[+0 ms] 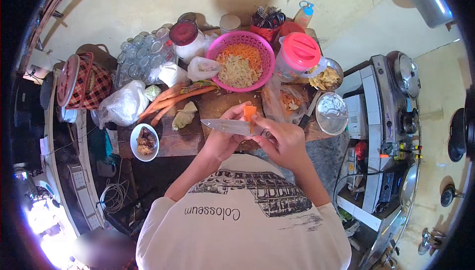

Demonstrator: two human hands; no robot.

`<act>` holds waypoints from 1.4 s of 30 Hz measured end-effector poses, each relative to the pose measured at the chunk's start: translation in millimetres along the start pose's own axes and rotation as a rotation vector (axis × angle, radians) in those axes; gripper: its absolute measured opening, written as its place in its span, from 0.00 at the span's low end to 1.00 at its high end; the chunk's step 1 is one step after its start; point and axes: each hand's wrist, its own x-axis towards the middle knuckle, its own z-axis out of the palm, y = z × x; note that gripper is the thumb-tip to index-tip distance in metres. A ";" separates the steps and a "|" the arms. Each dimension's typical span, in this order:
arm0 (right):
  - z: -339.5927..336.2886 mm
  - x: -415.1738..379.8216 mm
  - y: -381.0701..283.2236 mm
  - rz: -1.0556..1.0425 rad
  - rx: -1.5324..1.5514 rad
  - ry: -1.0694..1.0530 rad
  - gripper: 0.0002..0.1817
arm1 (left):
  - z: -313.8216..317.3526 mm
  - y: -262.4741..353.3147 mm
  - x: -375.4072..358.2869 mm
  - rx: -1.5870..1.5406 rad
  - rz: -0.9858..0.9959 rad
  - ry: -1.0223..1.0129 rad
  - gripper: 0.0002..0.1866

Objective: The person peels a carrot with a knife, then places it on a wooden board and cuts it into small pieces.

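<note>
In front of my chest, my left hand is closed around a short orange piece of carrot. My right hand grips a knife whose broad blade points left, across my left palm and close against the carrot. Whole carrots lie on the wooden table to the left, beside a pale green cabbage piece. Just beyond my hands, a pink basket holds shredded carrot and a paler shredded heap. A clear plastic bag with orange scraps sits right of it.
At the table's left edge stands a white bowl with brown food. Behind are upturned glasses, a red-lidded jar and a pink-lidded pitcher. On the right are a metal bowl of peelings, a clear container and a stove.
</note>
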 end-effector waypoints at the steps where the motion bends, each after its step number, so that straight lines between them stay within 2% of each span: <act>1: -0.3 -0.5 -0.3 0.033 0.010 -0.013 0.27 | -0.9 -0.8 -0.1 0.011 0.002 0.004 0.24; 3: -1.5 -0.9 -1.6 0.099 0.028 -0.039 0.29 | -2.2 -2.3 0.4 0.018 0.011 -0.001 0.25; 9: -2.9 3.0 -2.2 0.038 0.000 -0.035 0.34 | -1.5 -2.3 1.8 0.026 0.030 -0.008 0.26; 12: -4.1 2.0 -4.5 0.109 -0.018 -0.080 0.35 | 2.0 0.6 -0.5 0.024 0.029 0.001 0.25; 23: -5.4 3.9 -2.2 0.087 -0.053 -0.043 0.28 | 2.0 -2.3 -5.4 0.002 0.017 -0.016 0.24; 27: -3.6 3.6 -1.1 0.070 -0.061 -0.011 0.25 | 0.0 -4.9 -7.6 0.003 -0.024 0.022 0.26; 38: 5.0 1.5 -1.4 0.095 -0.054 0.021 0.25 | -2.7 -7.9 -8.3 -0.035 0.009 -0.037 0.24; 42: 10.9 -0.7 2.5 0.063 -0.053 0.044 0.25 | -2.2 -10.7 -7.2 -0.019 -0.009 0.030 0.22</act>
